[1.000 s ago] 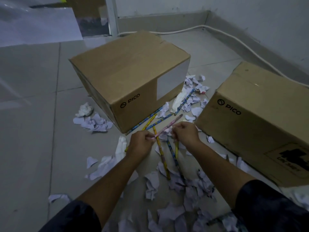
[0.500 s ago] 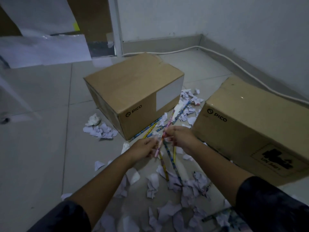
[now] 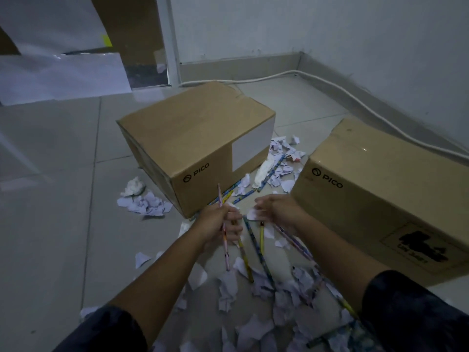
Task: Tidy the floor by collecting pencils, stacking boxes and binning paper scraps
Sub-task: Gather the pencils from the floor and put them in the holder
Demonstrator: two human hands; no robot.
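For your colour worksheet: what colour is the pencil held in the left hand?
Pink, with small printed patterns: the pencil, seen in the head view.

Two bare arms reach out from the bottom edge; the left hand (image 3: 218,219) and right hand (image 3: 276,210) wear no gloves, rings or watch; each forearm is bare back from the grip; dark short sleeves (image 3: 416,316) cover the upper arms; the cloth looks dark blue with faint blotchy marks.

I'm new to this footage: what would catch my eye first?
Two PICO cardboard boxes: the left box centre floor, the right box beside the wall. Between and before them lie torn paper scraps and pencils; the left hand grips a pink pencil.
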